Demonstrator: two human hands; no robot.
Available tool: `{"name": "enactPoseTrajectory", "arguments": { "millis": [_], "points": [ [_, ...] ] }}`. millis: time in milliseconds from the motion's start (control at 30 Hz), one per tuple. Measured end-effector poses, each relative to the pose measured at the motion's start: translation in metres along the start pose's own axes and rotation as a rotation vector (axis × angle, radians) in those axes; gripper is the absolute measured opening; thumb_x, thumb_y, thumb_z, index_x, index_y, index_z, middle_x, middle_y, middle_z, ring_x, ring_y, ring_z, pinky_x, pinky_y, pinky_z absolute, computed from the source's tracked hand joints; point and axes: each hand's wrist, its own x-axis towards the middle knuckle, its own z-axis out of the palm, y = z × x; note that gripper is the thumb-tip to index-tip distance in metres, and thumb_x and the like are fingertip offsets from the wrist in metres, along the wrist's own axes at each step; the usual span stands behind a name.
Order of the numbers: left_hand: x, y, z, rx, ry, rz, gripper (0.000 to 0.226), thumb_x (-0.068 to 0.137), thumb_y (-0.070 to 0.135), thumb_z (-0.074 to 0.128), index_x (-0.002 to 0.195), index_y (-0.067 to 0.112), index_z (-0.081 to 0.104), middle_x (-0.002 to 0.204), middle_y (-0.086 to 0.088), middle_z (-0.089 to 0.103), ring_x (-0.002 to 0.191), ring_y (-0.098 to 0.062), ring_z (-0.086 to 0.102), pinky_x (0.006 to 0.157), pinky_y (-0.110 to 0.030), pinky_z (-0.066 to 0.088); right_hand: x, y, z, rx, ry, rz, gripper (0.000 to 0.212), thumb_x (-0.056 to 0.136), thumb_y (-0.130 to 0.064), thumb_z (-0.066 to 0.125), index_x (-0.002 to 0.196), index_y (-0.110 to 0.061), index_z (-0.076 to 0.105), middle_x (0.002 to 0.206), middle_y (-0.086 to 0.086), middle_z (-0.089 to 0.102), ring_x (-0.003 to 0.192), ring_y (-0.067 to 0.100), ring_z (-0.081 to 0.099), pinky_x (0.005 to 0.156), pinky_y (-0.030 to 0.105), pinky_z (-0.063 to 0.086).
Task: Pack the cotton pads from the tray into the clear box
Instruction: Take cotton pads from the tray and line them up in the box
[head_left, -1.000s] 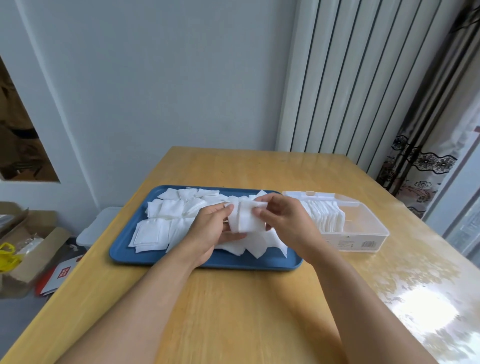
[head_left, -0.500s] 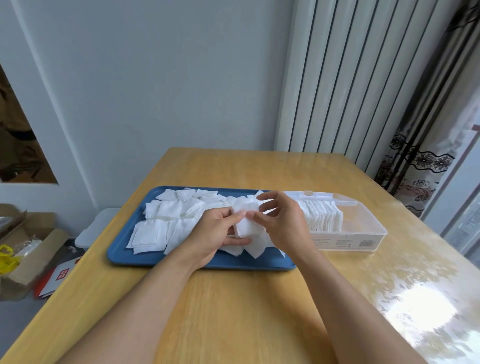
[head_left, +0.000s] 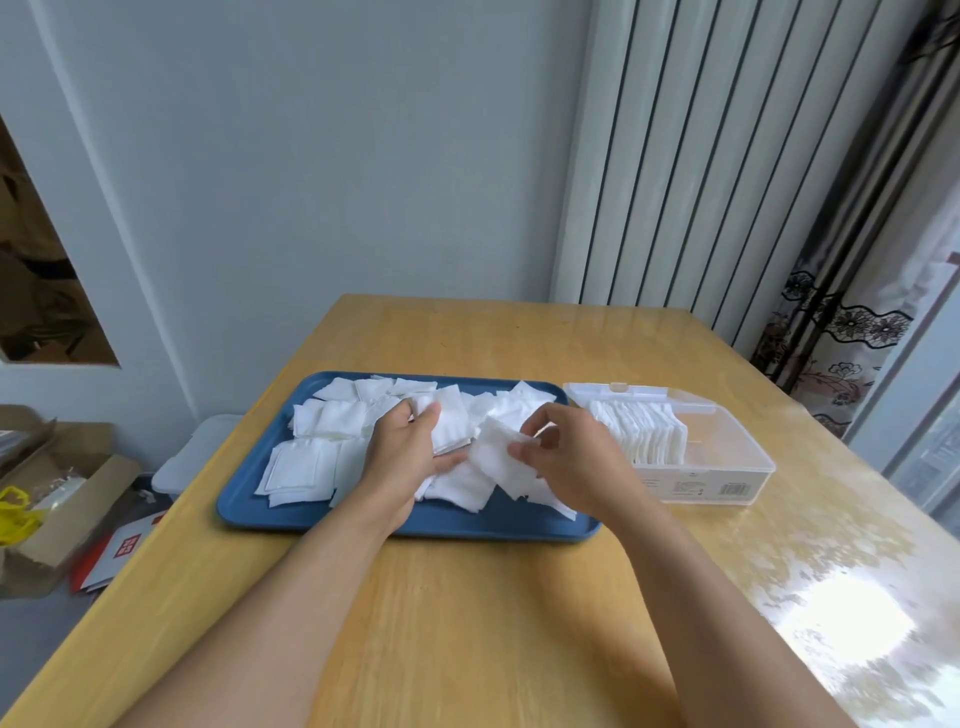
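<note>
- Head view: my left hand (head_left: 410, 447) holds a small stack of cotton pads (head_left: 448, 426) over the blue tray (head_left: 415, 522); my right hand (head_left: 566, 457) pinches one pad (head_left: 496, 457) just beside it.
- Clear box (head_left: 727, 470): right of the tray, partly filled with a row of upright pads.
- Advice to self: square the edges, slot upright against the row.
- Tabletop (head_left: 467, 623): pale wood, glare at right.
- Room: grey wall, curtain (head_left: 852, 332), cardboard box (head_left: 57, 499) on the floor.

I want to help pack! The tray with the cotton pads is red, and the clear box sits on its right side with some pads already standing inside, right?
Not quite: the tray is blue, not red, as the head view shows. The rest holds: the clear box sits to its right, with cotton pads already standing inside.
</note>
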Motion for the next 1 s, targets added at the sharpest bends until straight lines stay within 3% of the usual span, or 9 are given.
{"name": "enactPoseTrajectory", "arguments": {
  "millis": [67, 233, 367, 500, 567, 700, 800, 900, 1000],
  "points": [
    [-0.001, 0.000, 0.003, 0.010, -0.010, 0.012, 0.029, 0.107, 0.022, 0.048, 0.114, -0.004, 0.060, 0.114, -0.009, 0.075, 0.085, -0.025, 0.078, 0.102, -0.053, 0.053, -0.003, -0.006, -0.003, 0.246, -0.011, -0.015, 0.013, 0.094, -0.025, 0.072, 0.094, -0.016, 0.063, 0.076, -0.002, 0.074, 0.055, 0.004, 0.059, 0.055, 0.020, 0.044],
    [-0.002, 0.000, 0.010, 0.021, -0.072, -0.003, 0.024, 0.104, 0.009, 0.045, 0.107, 0.007, 0.069, 0.108, -0.019, 0.075, 0.098, -0.032, 0.072, 0.093, -0.050, 0.058, -0.005, -0.014, 0.014, 0.734, -0.011, 0.045, 0.018, 0.092, -0.014, 0.073, 0.101, -0.002, 0.063, 0.087, 0.011, 0.077, 0.072, 0.024, 0.072, 0.081, 0.048, 0.057],
    [-0.006, 0.002, 0.012, -0.038, -0.125, 0.015, 0.024, 0.102, 0.005, 0.046, 0.114, 0.001, 0.066, 0.113, -0.022, 0.073, 0.094, -0.026, 0.067, 0.088, -0.044, 0.056, -0.005, -0.016, 0.027, 0.826, 0.022, 0.092, 0.013, 0.093, -0.014, 0.072, 0.098, -0.007, 0.063, 0.090, 0.014, 0.076, 0.069, 0.025, 0.073, 0.082, 0.045, 0.057],
    [-0.006, 0.004, 0.013, -0.206, -0.188, -0.026, 0.045, 0.108, 0.034, 0.046, 0.121, -0.005, 0.065, 0.116, -0.021, 0.073, 0.105, -0.036, 0.069, 0.097, -0.052, 0.054, -0.006, -0.017, 0.032, 0.805, 0.067, 0.122, 0.014, 0.093, -0.017, 0.073, 0.098, -0.008, 0.063, 0.087, 0.012, 0.077, 0.067, 0.026, 0.074, 0.086, 0.051, 0.057],
    [-0.007, 0.005, 0.012, -0.189, -0.235, -0.022, 0.048, 0.105, 0.040, 0.051, 0.117, -0.004, 0.067, 0.116, -0.024, 0.072, 0.104, -0.037, 0.071, 0.095, -0.051, 0.057, -0.008, -0.019, 0.031, 0.797, 0.064, 0.128, 0.014, 0.094, -0.019, 0.072, 0.096, -0.011, 0.061, 0.088, 0.014, 0.077, 0.066, 0.026, 0.073, 0.076, 0.046, 0.059],
    [-0.003, 0.000, 0.012, -0.090, -0.117, 0.052, 0.024, 0.103, 0.021, 0.058, 0.110, 0.001, 0.068, 0.113, -0.023, 0.074, 0.104, -0.038, 0.072, 0.090, -0.048, 0.060, -0.008, -0.019, 0.022, 0.603, 0.137, 0.071, 0.016, 0.095, -0.028, 0.070, 0.099, -0.015, 0.061, 0.086, 0.008, 0.072, 0.058, 0.020, 0.069, 0.057, 0.039, 0.058],
    [0.006, 0.000, 0.002, -0.138, 0.053, 0.030, 0.022, 0.101, 0.023, 0.061, 0.111, 0.006, 0.069, 0.119, -0.016, 0.072, 0.092, -0.039, 0.076, 0.093, -0.044, 0.058, 0.000, -0.008, 0.011, 0.192, 0.349, -0.058, 0.010, 0.096, -0.028, 0.068, 0.104, -0.026, 0.063, 0.096, -0.009, 0.067, 0.078, 0.009, 0.065, 0.071, 0.033, 0.052],
    [0.012, 0.001, -0.006, -0.173, 0.113, -0.027, 0.023, 0.097, 0.029, 0.063, 0.114, 0.014, 0.068, 0.129, -0.008, 0.068, 0.080, -0.034, 0.078, 0.104, -0.049, 0.052, 0.002, 0.000, 0.013, -0.106, 0.180, -0.126, 0.044, 0.093, -0.030, 0.071, 0.135, -0.024, 0.058, 0.133, -0.007, 0.057, 0.120, 0.013, 0.054, 0.099, 0.031, 0.046],
    [0.012, -0.001, -0.006, -0.182, 0.097, -0.025, 0.025, 0.100, 0.024, 0.060, 0.116, 0.005, 0.066, 0.119, -0.016, 0.073, 0.086, -0.031, 0.078, 0.097, -0.049, 0.057, 0.001, 0.002, 0.030, -0.304, 0.039, -0.110, 0.047, 0.089, -0.030, 0.071, 0.132, -0.016, 0.059, 0.129, 0.002, 0.060, 0.123, 0.026, 0.051, 0.094, 0.033, 0.045]
  ]
}}
